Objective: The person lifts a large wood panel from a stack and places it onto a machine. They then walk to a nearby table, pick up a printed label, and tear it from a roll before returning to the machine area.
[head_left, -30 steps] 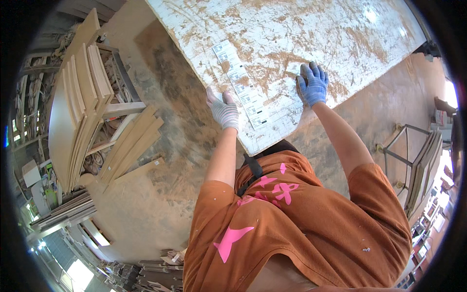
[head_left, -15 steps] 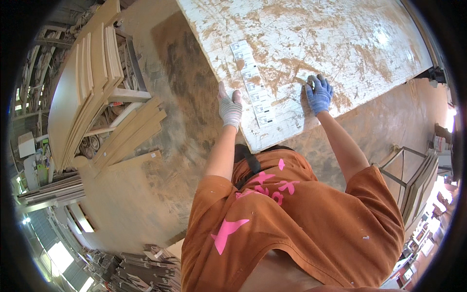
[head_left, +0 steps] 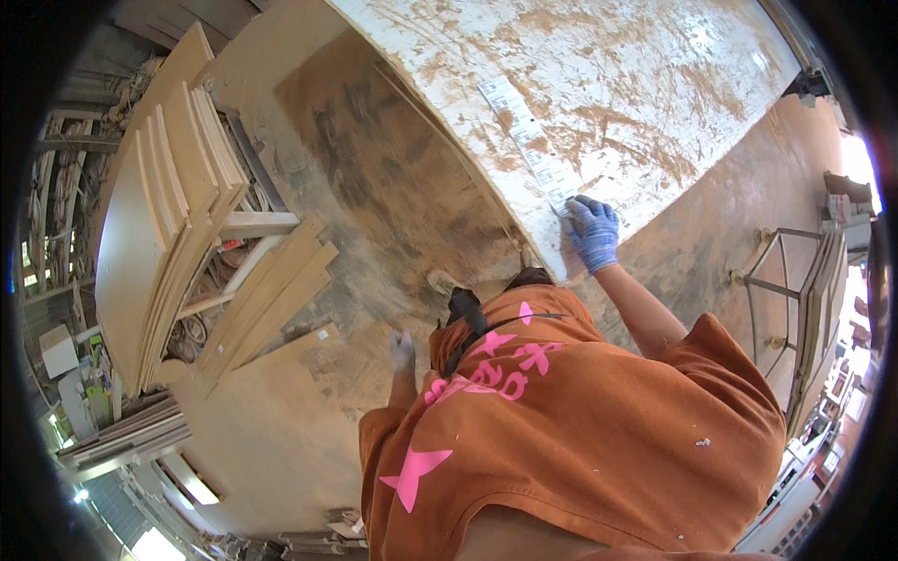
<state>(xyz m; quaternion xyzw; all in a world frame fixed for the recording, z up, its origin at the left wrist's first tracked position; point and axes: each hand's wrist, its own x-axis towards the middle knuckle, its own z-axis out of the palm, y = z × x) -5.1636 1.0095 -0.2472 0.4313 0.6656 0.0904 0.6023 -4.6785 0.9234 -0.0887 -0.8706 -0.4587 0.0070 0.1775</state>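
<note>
A white worktop (head_left: 645, 84), smeared with brown dust, stretches away from me with one corner close to my waist. On it lies a strip of white printed labels (head_left: 529, 140), running toward that corner. My right hand (head_left: 594, 238), in a blue knitted glove, rests at the strip's near end. Its fingers are bent and closed over that end, which they partly hide. My left hand (head_left: 402, 351), in a pale glove, hangs low beside my body, off the worktop. Its fingers point up, a little apart, and I see nothing in them.
Large curved wooden panels (head_left: 154, 234) lean on a frame at the left, with loose boards (head_left: 267, 290) beside it on the dusty floor (head_left: 271, 411). A metal-framed cart (head_left: 781, 299) with panels stands at the right. One foot (head_left: 444, 280) shows beside the worktop corner.
My left hand has left the worktop edge and dropped back beside my body. The right hand has moved to the label strip's near end. The view has shifted, bringing the worktop corner rightward.
</note>
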